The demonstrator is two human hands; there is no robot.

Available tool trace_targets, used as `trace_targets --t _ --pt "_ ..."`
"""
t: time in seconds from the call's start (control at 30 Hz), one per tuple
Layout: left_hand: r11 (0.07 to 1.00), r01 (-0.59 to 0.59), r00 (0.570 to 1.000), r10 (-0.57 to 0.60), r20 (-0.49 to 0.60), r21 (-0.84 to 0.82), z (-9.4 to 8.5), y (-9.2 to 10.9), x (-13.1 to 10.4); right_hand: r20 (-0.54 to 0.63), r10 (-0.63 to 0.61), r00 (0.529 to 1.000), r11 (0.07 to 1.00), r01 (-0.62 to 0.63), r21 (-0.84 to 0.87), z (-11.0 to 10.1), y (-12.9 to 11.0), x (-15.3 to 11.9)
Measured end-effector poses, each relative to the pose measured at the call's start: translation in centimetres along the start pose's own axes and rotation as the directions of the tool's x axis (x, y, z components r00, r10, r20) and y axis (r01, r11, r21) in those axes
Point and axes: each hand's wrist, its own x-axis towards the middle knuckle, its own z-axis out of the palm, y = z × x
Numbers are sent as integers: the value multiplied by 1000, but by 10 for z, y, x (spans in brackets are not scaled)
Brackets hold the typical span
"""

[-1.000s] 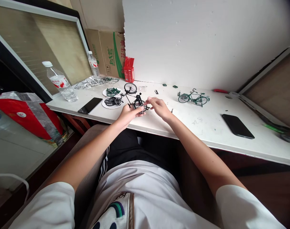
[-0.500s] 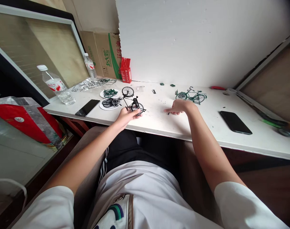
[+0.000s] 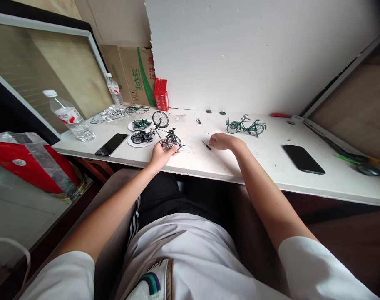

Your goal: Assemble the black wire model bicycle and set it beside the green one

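Observation:
My left hand (image 3: 162, 154) is wrapped round the rear wheel area of a black model bicycle (image 3: 170, 139), which stands tilted on the table with its front wheel to the upper left. My right hand (image 3: 221, 141) hovers low over the table with its fingers curled inward. Whether anything sits between the fingertips is hidden. Just left of and below these fingers lies a small dark tool with a thin tip, like a screwdriver (image 3: 206, 145). A finished-looking green model bicycle (image 3: 246, 125) stands beyond my right hand.
White plates hold green bicycle parts (image 3: 141, 124) and black bicycle parts (image 3: 142, 137). Phones lie at left (image 3: 111, 144) and right (image 3: 304, 159). Water bottles (image 3: 69, 116), parts frames (image 3: 119, 112), a red box (image 3: 161, 95) and a cardboard box (image 3: 130, 77) stand at the left.
My right hand has moved left and its stretched forefinger has curled in. The dark tool, mostly covered before, now shows farther left. The left hand still holds the black bicycle.

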Motion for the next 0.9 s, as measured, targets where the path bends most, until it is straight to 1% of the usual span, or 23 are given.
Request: trace_targets --t 0.07,0.13,0.2,0.3,0.43,0.5,0.53,0.63,0.67,0.7,0.73,0.77,0.83,0.87,0.9 --pt "1000 0 1000 -1 -3 -20 0 -1 0 -50 19 999 1000 -18 24 2 -6 0" --pt "999 10 1000 -10 -3 -35 -1 0 1 -89 47 995 999 -47 8 4 -13 -1" --pt "999 30 1000 -30 4 -32 -1 0 1 -81 50 995 998 -52 -22 6 -20 -2" --pt "999 34 999 -33 13 -24 -1 0 1 -44 -1 999 1000 0 -22 10 -31 -5" --pt "1000 8 1000 -8 22 -15 -1 -2 1 -62 -86 994 996 83 -42 17 -37 -8" --pt "1000 -2 1000 2 17 -14 -1 -3 1 -125 -149 981 988 145 -45 22 -37 -6" --pt "1000 -8 1000 8 11 -13 0 -4 0 -167 -179 970 984 178 -19 25 -38 -4" --pt "1000 -28 1000 28 -13 -6 2 -4 -1 -313 -203 928 950 264 166 35 -43 5" --pt "999 -33 999 33 -18 -5 2 -4 -2 -376 -191 907 929 291 230 39 -46 8" --pt "999 -38 999 38 -21 -2 3 -4 -2 -452 -175 874 908 322 270 43 -50 11" --pt "999 -41 999 42 -22 4 3 -5 -2 -538 -160 827 891 356 283 47 -54 14" --pt "999 -45 999 45 -21 13 3 -5 -3 -626 -157 764 872 405 275 51 -59 15" --pt "998 -51 998 52 -23 30 3 -5 -3 -756 -162 634 827 505 247 57 -65 17" --pt "998 -54 998 55 -27 35 3 -5 -3 -802 -165 574 802 552 230 59 -67 18" --pt "998 -58 998 59 -33 36 3 -5 -3 -834 -165 527 778 590 218 61 -68 18"
